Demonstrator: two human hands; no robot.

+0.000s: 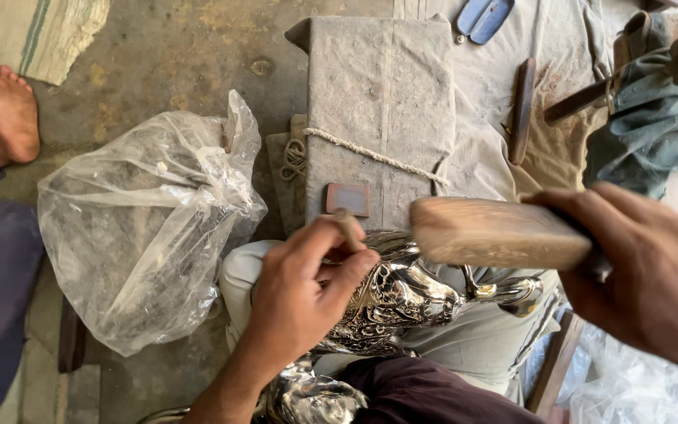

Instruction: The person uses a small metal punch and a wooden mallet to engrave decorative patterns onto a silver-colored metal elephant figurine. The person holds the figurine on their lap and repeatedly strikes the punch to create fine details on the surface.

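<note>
A crumpled clear plastic bag (147, 224) lies on the floor at nine o'clock, contents unclear. At centre, an embossed silver vessel (402, 298) rests on the lap. The right hand (645, 275) grips a wooden mallet (500, 233); the left hand (304, 294) pinches a punch (348, 229) against the vessel.

Shiny silver embossed metalwork (390, 302), pale tan wooden mallet (500, 233), clear plastic bag (139, 224)

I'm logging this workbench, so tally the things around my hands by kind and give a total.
Wooden mallets: 1
Punch tools: 1
Shiny embossed metal pieces: 1
Clear plastic bags: 1
Cloth-wrapped blocks: 1
Total: 5
</note>
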